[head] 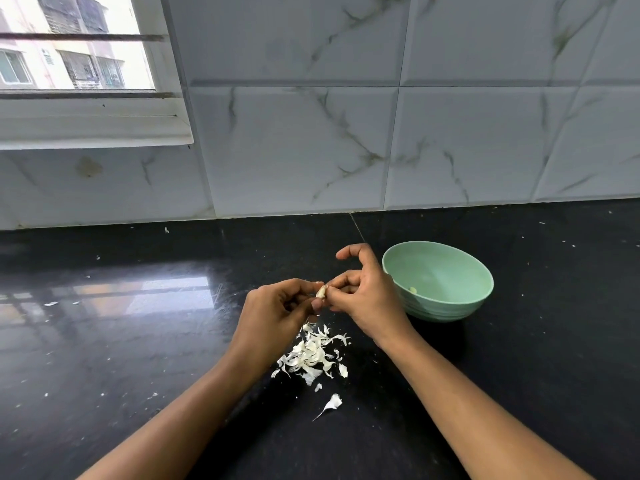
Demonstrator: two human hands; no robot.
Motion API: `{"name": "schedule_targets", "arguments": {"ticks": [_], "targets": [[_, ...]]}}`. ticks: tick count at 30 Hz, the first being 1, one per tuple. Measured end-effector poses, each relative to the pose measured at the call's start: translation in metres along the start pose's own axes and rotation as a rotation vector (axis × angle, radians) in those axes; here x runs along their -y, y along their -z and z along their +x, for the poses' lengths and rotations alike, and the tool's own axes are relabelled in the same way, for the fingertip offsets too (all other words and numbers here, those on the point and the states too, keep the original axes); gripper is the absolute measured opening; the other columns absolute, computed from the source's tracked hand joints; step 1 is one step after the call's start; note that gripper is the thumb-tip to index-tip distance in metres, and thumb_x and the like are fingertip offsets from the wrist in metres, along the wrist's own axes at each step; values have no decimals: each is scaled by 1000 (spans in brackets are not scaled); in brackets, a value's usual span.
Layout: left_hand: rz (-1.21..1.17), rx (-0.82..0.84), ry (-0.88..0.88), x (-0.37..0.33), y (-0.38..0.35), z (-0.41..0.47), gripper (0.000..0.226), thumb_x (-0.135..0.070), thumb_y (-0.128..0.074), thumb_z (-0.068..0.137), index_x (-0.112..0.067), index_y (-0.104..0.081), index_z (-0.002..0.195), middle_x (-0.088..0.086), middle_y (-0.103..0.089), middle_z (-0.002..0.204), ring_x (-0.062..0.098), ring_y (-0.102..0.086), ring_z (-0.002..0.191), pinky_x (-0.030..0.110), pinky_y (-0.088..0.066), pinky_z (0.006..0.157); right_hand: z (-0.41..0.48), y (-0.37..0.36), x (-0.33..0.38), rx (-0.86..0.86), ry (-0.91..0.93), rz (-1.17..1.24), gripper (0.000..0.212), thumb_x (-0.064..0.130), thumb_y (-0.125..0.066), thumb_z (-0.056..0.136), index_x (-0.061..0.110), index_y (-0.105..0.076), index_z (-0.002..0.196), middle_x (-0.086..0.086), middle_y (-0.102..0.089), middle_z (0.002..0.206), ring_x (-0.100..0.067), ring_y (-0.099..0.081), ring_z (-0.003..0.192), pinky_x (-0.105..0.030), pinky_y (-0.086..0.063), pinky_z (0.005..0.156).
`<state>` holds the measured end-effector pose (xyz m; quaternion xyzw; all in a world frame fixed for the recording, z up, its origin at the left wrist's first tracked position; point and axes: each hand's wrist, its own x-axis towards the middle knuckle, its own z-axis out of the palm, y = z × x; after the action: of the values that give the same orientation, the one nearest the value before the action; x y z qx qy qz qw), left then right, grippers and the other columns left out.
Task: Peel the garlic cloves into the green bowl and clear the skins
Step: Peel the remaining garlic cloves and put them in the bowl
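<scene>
We face a grey marble-veined tiled wall (381, 133) that fills the view from nine through three o'clock, and below it a glossy black desk (121, 341) speckled with pale crumbs. A white-framed window (69, 46) sits at ten o'clock. The green bowl (446, 311) stands upright on the desk at about four o'clock from centre, just beside our right wrist. Our left hand (273, 313) and right hand (367, 299) meet above the desk at roughly six o'clock, both with fingers curled in. Each pinches one garlic clove (321, 291) between thumb and fingertips, while the right forefinger is lifted and crooked clear of it. Under the hands, toward six o'clock, a loose heap of white skins (311, 358) lies on the desk, with a single skin (333, 402) a little apart below it. One small pale piece (412, 289) rests inside the bowl by its near wall at nine o'clock.
</scene>
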<state>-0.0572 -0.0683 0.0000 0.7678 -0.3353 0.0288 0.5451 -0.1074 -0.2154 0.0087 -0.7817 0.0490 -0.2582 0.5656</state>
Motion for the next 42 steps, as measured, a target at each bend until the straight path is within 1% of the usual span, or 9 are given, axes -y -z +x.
{"name": "schedule_targets", "arguments": {"ticks": [8, 11, 15, 20, 24, 28, 32, 36, 42], "targets": [[-484, 128, 239, -4, 4, 3, 20, 5, -60, 86, -10, -69, 94, 6, -70, 67, 13, -65, 58, 21, -54, 59, 1, 1, -1, 35, -141, 194, 37, -2, -68, 77, 20, -50, 100, 0, -63, 70, -16, -59, 62, -37, -56, 66], [-537, 122, 283, -6, 4, 4, 20, 5, -58, 86, -8, -69, 96, 8, -69, 69, 11, -64, 58, 19, -54, 57, -1, 1, 5, 86, -230, 271, 17, -4, -60, 85, 12, -58, 89, -4, -64, 72, -13, -62, 61, -29, -56, 61], [-555, 61, 350, -5, 5, 6, 14, 4, -60, 85, -5, -69, 91, 6, -70, 65, 10, -65, 55, 18, -54, 55, 2, 6, 6, 94, -258, 244, 16, 4, -56, 91, 12, -69, 86, -4, -70, 77, -11, -66, 68, -25, -56, 58], [-273, 2, 267, -3, 6, 5, 8, -5, -68, 83, -11, -73, 83, 5, -70, 63, 9, -65, 55, 19, -53, 55, 0, 5, 2, 172, -143, 143, 3, 13, -69, 84, 16, -70, 85, -3, -71, 76, -12, -67, 70, -25, -56, 57], [-29, -45, 136, 4, 6, 5, 15, -17, -70, 85, -27, -71, 75, 0, -69, 60, 13, -62, 55, 35, -54, 59, 3, 7, 1, 163, -83, 70, 7, 9, -71, 83, 16, -68, 81, -7, -72, 77, -14, -68, 67, -25, -55, 57], [128, -74, -4, 1, 3, 4, 11, -16, -69, 86, -26, -69, 80, -15, -62, 57, 0, -56, 49, 17, -46, 51, 5, 13, 3, 202, -72, 4, 4, 14, -72, 82, 15, -69, 79, -8, -73, 75, -18, -72, 69, -29, -55, 61], [254, -49, -137, 4, 7, 7, 12, -17, -66, 87, -28, -67, 84, -15, -60, 74, 3, -60, 60, 24, -50, 56, 6, 20, 6, 277, -13, -104, 5, 16, -72, 82, 11, -71, 81, -7, -73, 73, -17, -72, 68, -23, -54, 58], [152, -4, -118, 1, 10, 6, 24, -9, -63, 88, -33, -63, 81, -8, -61, 74, 6, -61, 56, 28, -54, 55, 6, 27, 8, 376, 3, -98, 7, 12, -67, 86, 7, -71, 85, -12, -73, 81, -17, -72, 72, -24, -55, 60], [-161, 101, 93, -3, 14, 8, 16, -5, -62, 88, -19, -68, 84, 7, -65, 62, 17, -64, 56, 36, -57, 60, 5, 28, 8, 476, -47, -3, 12, 11, -56, 93, 12, -64, 84, -9, -68, 79, -14, -68, 66, -24, -55, 56]]}}
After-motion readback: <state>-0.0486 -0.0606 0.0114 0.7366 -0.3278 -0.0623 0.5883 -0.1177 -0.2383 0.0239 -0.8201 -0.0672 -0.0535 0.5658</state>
